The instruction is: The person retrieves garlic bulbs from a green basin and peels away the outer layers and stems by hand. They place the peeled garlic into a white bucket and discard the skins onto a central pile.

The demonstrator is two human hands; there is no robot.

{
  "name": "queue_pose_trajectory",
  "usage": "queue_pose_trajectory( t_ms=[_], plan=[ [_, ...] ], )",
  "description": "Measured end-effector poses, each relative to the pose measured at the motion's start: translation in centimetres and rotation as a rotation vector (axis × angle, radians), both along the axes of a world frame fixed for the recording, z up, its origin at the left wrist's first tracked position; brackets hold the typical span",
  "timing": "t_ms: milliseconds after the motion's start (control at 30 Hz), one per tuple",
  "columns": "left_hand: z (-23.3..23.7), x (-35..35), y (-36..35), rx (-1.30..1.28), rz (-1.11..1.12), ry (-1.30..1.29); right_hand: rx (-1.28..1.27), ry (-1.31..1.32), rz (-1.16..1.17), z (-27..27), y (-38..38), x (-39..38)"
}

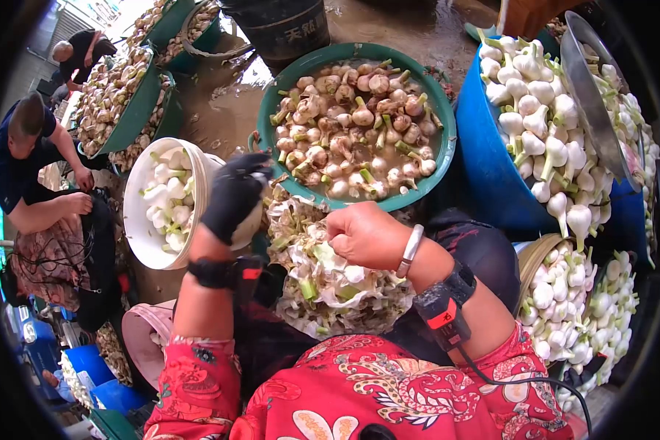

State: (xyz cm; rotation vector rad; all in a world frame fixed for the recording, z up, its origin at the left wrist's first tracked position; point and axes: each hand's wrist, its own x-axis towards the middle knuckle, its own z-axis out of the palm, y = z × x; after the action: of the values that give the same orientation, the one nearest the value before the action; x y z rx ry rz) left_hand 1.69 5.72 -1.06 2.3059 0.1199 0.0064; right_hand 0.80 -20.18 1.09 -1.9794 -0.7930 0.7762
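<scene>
My left hand (233,196), in a dark glove, is raised between a white bucket (131,220) of peeled garlic and a green tub (447,139). Its fingers are smeared by motion, so whether they hold anything cannot be told. My bare right hand (370,235) is closed, its fingers curled in over a heap of papery garlic skins (345,293). What it grips, if anything, is hidden. Brownish unpeeled garlic bulbs (363,114) lie in murky water in the green tub, just beyond my hands.
At right, a blue barrel (484,169) is heaped with white garlic, with a metal basin (594,95) leaning there. More cleaned garlic (565,293) stands below it. A pink bucket (143,337) is at left. Another person (37,161) sits beyond, near green tubs of garlic (114,110).
</scene>
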Motion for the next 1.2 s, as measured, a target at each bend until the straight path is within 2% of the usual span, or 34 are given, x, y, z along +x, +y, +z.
queue_pose_trajectory(
  t_ms=[33,67,133,167,200,267,367,400,467,567,600,667,733,800,867,900,933,1000,1033,1133,1200],
  plan=[
    [-2.9,1.4,-1.2,0.114,-0.064,0.055,0.106,0.056,-0.119,0.1,-0.1,0.3],
    [-5.4,2.7,-2.2,0.229,-0.129,0.109,0.103,0.057,-0.122,-0.5,-0.2,0.7],
    [-10.1,5.2,-2.8,0.546,-0.263,0.146,0.185,-0.259,-0.360,-2.1,-0.6,1.0],
    [-13.2,7.0,-2.9,0.639,-0.248,0.285,-0.099,-0.435,-0.400,-1.2,-1.5,1.4],
    [-15.4,8.1,-2.9,0.735,-0.221,0.420,-0.130,-0.364,-0.455,-1.0,-1.6,1.7],
    [-17.4,8.7,-3.0,0.737,-0.191,0.473,0.017,-0.002,-0.521,0.6,-1.9,2.7],
    [-19.4,9.9,-1.2,0.707,-0.204,0.438,0.112,-0.125,-0.533,-1.0,-1.9,3.0],
    [-18.5,10.3,-0.6,0.576,-0.215,0.373,0.114,-0.122,-0.535,-1.1,-1.9,3.1],
    [-16.5,10.0,0.4,0.378,-0.238,0.245,0.079,-0.372,-0.603,-0.9,-1.7,3.3],
    [-9.2,8.0,-0.2,0.159,-0.172,0.209,0.081,-0.139,-0.600,-0.2,-1.0,3.4],
    [-8.8,7.5,0.2,-0.022,-0.147,0.152,0.075,-0.024,-0.603,-0.6,-0.6,3.3],
    [-2.5,5.3,-1.7,-0.458,-0.043,0.300,0.137,-0.002,-0.607,-3.5,0.6,3.1],
    [1.2,2.9,-3.1,-0.629,-0.032,0.370,0.562,-0.140,-0.707,-4.1,2.0,2.8],
    [3.7,0.0,-4.7,-0.818,-0.022,0.362,0.605,-0.189,-0.654,-3.7,2.4,2.7],
    [4.8,-2.2,-5.6,-0.707,-0.150,0.167,0.615,0.228,-0.511,-3.7,2.1,2.6],
    [4.6,-2.9,-6.1,-0.594,-0.157,0.019,0.745,0.344,-0.521,-2.1,1.9,2.1],
    [4.4,-3.1,-6.3,-0.594,-0.152,0.015,0.777,0.359,-0.552,-1.9,1.9,1.9],
    [4.0,-3.3,-6.7,-0.585,-0.066,-0.045,0.782,0.612,-0.486,-1.5,1.2,2.1],
    [4.1,-3.1,-7.0,-0.931,0.064,0.101,0.778,0.613,-0.487,-1.6,1.2,2.0],
    [3.8,-2.4,-6.7,-0.801,0.071,0.127,0.786,0.606,-0.480,-2.2,1.6,2.0],
    [3.1,-2.2,-6.8,-0.828,0.066,0.111,0.771,0.431,-0.465,-2.4,2.2,1.8]
  ],
)
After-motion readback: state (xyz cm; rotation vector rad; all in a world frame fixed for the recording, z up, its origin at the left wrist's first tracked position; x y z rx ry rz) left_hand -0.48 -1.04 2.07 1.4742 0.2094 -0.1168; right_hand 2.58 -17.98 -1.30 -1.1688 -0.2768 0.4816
